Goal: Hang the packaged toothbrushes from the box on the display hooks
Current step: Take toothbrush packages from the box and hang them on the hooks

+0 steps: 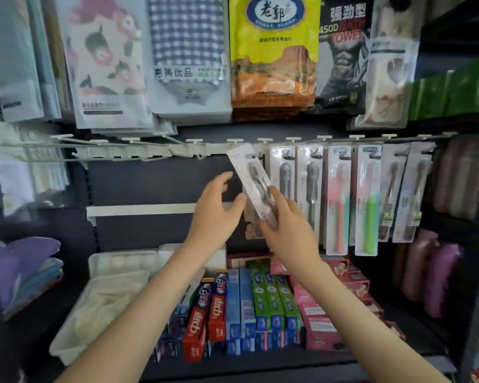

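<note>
- The right hand (285, 225) grips a toothbrush pack (250, 175) by its lower half, with the thumb lying across the clear front
- The pack is tilted, its top leaning left and its bottom toward the right wrist
- The top edge of the pack is up at the rail of white hooks (194, 150); I cannot tell whether its hole is on a hook
- The left hand (216, 211) is just left of the pack, holding nothing, fingers spread and loosely bent
- The left thumb reaches toward the pack's left edge; whether it touches is unclear
- Just right of the held pack, a row of hanging packs (310, 183) fills the hooks; two show grey brushes, one a pink brush (339, 200) and one a green brush (367, 200)
- The hooks left of the held pack are bare
- Below the hands, toothpaste boxes (246, 305) stand in rows on the shelf: red, blue, green and pink
- A white plastic tray (103, 305) sits left of the toothpaste boxes
- Bagged towels (188, 51) hang in a row above the hook rail
- Folded purple and blue cloths (20, 266) lie at the far left
</note>
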The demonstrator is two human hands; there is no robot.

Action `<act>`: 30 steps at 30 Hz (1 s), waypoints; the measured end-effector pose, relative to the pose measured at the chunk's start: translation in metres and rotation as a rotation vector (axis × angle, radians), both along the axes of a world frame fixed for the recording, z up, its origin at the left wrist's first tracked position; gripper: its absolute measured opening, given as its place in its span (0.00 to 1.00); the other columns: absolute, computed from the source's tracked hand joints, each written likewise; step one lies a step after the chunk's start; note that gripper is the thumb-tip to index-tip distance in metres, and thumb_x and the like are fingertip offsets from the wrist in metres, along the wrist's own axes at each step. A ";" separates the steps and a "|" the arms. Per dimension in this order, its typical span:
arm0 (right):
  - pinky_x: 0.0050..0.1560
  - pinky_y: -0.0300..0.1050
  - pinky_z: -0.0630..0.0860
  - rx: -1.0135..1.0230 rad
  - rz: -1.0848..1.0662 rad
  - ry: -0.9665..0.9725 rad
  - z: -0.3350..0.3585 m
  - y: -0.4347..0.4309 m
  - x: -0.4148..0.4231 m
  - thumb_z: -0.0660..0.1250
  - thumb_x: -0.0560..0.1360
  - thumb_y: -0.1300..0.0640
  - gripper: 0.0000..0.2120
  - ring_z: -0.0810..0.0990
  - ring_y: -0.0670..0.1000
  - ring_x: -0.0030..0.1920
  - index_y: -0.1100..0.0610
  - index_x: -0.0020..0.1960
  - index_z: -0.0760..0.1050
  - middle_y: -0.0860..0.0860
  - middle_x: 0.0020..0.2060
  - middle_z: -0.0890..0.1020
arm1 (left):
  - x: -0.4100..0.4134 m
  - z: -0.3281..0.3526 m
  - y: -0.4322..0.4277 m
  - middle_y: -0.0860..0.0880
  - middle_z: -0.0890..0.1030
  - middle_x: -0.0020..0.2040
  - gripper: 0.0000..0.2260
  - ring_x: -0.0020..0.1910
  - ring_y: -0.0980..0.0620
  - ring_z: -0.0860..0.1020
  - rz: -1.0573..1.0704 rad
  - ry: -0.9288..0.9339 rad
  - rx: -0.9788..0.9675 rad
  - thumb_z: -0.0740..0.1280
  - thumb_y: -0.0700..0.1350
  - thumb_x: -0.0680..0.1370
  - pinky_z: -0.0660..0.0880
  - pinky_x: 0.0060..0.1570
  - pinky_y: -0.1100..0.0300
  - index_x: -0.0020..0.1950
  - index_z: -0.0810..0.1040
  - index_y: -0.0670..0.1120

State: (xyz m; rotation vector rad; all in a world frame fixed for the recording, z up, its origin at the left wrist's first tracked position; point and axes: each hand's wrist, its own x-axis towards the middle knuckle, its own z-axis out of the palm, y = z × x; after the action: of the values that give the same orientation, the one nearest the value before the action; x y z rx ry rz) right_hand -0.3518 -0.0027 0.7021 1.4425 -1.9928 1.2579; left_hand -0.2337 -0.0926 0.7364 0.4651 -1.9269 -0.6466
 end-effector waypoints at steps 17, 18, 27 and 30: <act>0.50 0.52 0.78 0.172 -0.375 -0.051 0.011 -0.068 0.001 0.67 0.77 0.51 0.32 0.75 0.59 0.59 0.58 0.73 0.53 0.59 0.63 0.70 | -0.017 0.036 -0.039 0.47 0.48 0.80 0.31 0.78 0.51 0.49 0.140 -0.304 -0.462 0.61 0.46 0.81 0.46 0.74 0.61 0.79 0.48 0.43; 0.51 0.52 0.78 0.168 -0.371 -0.056 0.008 -0.070 0.001 0.68 0.76 0.50 0.34 0.75 0.59 0.60 0.59 0.73 0.53 0.59 0.64 0.69 | -0.017 0.033 -0.040 0.48 0.48 0.80 0.31 0.78 0.51 0.49 0.131 -0.309 -0.465 0.61 0.47 0.81 0.47 0.74 0.60 0.79 0.49 0.43; 0.53 0.56 0.77 0.158 -0.196 -0.061 -0.053 -0.027 0.032 0.63 0.78 0.56 0.29 0.72 0.59 0.64 0.60 0.75 0.56 0.58 0.67 0.68 | 0.018 -0.058 -0.018 0.47 0.52 0.79 0.28 0.77 0.48 0.54 0.162 -0.386 -0.260 0.61 0.47 0.81 0.56 0.73 0.55 0.79 0.54 0.45; 0.55 0.53 0.75 0.205 -0.026 -0.069 -0.105 0.005 0.054 0.64 0.78 0.57 0.29 0.71 0.57 0.64 0.59 0.75 0.57 0.57 0.67 0.68 | 0.051 -0.121 0.014 0.47 0.59 0.77 0.26 0.75 0.50 0.58 0.147 -0.423 -0.169 0.62 0.47 0.81 0.60 0.70 0.57 0.77 0.58 0.45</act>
State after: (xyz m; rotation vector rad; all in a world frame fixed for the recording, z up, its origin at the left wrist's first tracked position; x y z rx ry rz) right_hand -0.2974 0.0026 0.5974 1.4775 -2.2348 1.1345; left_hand -0.1832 -0.0791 0.6153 0.6692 -2.2944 -0.3003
